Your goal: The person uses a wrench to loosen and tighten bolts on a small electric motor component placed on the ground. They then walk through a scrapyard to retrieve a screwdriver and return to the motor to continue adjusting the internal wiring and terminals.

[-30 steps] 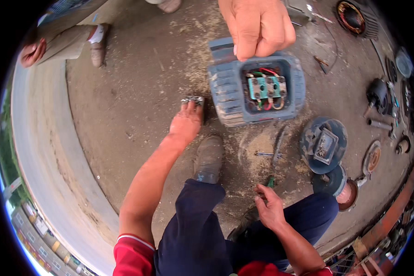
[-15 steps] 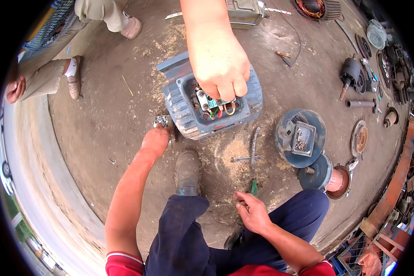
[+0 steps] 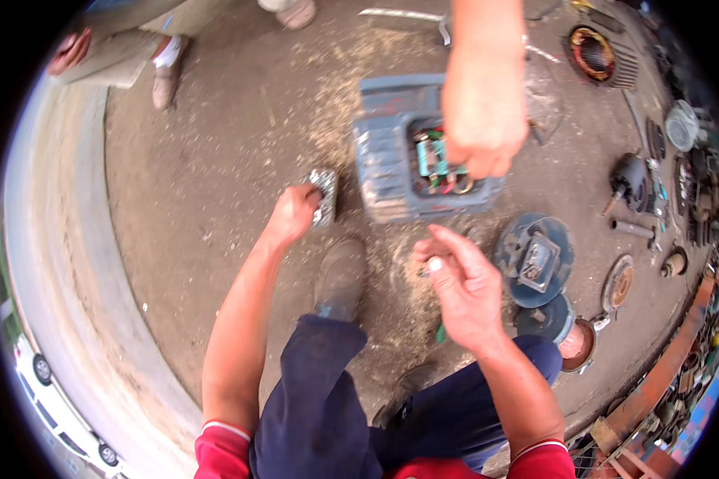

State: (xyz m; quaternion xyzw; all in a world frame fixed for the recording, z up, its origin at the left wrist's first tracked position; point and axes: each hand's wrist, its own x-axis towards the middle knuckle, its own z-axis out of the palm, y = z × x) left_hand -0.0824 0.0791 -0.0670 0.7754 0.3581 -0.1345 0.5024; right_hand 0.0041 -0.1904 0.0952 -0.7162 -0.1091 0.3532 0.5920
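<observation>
At the left, my left hand [image 3: 294, 214] reaches to a small tray of metal hardware [image 3: 325, 195]; its fingers are drawn together at the tray, and anything in them is hidden. My right hand [image 3: 467, 299] is held up in front of a blue-grey electric motor [image 3: 379, 172], fingers stretched out and thumb apart, with nothing visible in it. The motor's terminal box is uncovered, showing a pale green terminal block [image 3: 432, 158] and coloured wires. A co-worker's hand [image 3: 485, 132], blurred, reaches in from the far side over the terminal block.
Right of the motor lies a round blue cover [image 3: 507, 275] carrying a square metal lid [image 3: 540, 262] with small parts. A wound stator [image 3: 592, 52] and a dark rotor [image 3: 629, 180] lie farther off. Another person's shoe [image 3: 164, 84] stands at the far left.
My right hand has risen from beside my knee toward the motor. My left hand stays at the hardware tray, which shows more now. The whole view has shifted, moving the motor rightward in the picture.
</observation>
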